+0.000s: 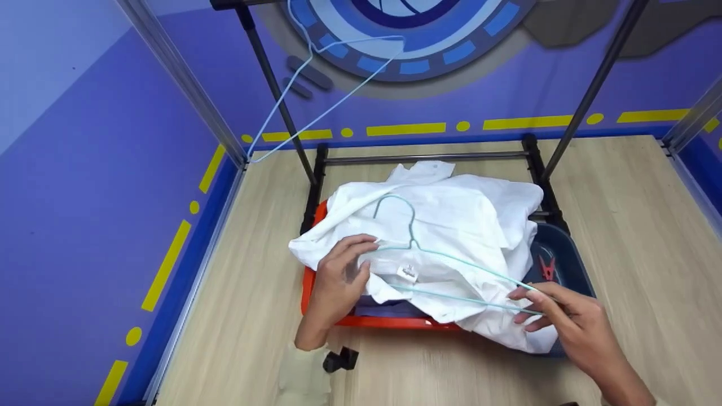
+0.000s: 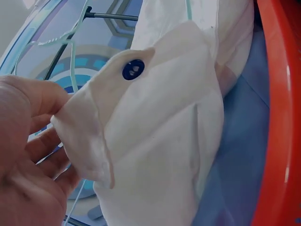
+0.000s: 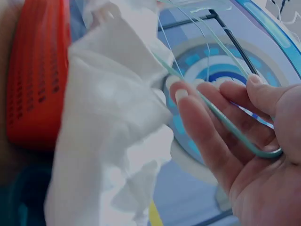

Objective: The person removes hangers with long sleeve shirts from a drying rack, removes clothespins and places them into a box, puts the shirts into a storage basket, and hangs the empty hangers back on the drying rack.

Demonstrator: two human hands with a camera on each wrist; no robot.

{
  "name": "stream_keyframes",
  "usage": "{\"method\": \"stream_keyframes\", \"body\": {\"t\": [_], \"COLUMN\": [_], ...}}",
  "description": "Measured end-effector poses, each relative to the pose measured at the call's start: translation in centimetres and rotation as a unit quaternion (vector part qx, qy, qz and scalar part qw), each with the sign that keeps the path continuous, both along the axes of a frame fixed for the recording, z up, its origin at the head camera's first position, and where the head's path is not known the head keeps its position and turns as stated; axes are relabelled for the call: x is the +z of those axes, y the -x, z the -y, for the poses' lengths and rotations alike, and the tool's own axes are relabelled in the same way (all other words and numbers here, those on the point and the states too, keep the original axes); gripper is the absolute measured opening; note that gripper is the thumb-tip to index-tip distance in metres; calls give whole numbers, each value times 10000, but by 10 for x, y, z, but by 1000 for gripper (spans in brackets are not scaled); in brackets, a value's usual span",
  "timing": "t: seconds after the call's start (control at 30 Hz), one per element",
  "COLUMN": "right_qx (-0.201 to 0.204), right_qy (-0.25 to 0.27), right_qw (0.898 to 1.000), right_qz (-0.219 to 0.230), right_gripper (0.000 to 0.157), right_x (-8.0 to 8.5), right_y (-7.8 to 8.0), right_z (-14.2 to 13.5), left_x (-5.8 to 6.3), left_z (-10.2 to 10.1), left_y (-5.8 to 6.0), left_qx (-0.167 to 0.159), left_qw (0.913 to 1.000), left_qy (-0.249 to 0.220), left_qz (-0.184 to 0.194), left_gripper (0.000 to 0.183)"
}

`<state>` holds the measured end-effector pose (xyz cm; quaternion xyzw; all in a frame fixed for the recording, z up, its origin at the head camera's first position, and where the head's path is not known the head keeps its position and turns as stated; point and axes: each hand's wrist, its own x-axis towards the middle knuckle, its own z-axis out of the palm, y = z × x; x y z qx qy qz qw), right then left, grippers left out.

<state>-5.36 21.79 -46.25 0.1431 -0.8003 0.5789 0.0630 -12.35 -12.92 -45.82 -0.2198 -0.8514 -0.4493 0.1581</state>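
Observation:
A white shirt (image 1: 451, 197) lies bunched over a red basket (image 1: 395, 322). A pale green wire hanger (image 1: 413, 217) rests across it, hook pointing away, with its left end hidden in the cloth. My left hand (image 1: 333, 282) pinches the shirt's edge by the neck opening. The left wrist view shows that folded edge (image 2: 80, 136) between thumb and fingers, near a dark blue button (image 2: 133, 69). My right hand (image 1: 581, 324) holds the hanger's right end, outside the shirt. In the right wrist view the wire (image 3: 225, 121) runs across the curled fingers.
To the right, a dark blue bin (image 1: 575, 262) holds a red clothespin (image 1: 546, 268). Behind stands a black rack (image 1: 276, 90) with a low crossbar (image 1: 423, 158). A light blue hanger (image 1: 338, 103) hangs at upper left. Wooden tabletop (image 1: 637, 237) extends on both sides.

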Motion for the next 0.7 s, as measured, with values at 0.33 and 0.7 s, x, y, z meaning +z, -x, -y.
{"method": "stream_keyframes", "body": {"t": [0.33,0.7], "right_qx": [-299,-808], "right_qy": [91,-915], "right_qw": [9995,9925], "right_qz": [-46,41], "right_gripper": [21,23], "right_x": [15,35], "right_y": [-9,-14], "right_z": [-36,-54], "left_x": [-12,-23], "left_z": [6,7], "left_y": [2,0], "left_qx": [102,379], "left_qw": [9994,9983], "left_qy": [-126,-66], "left_qz": [305,444], "left_gripper": [39,33]}}
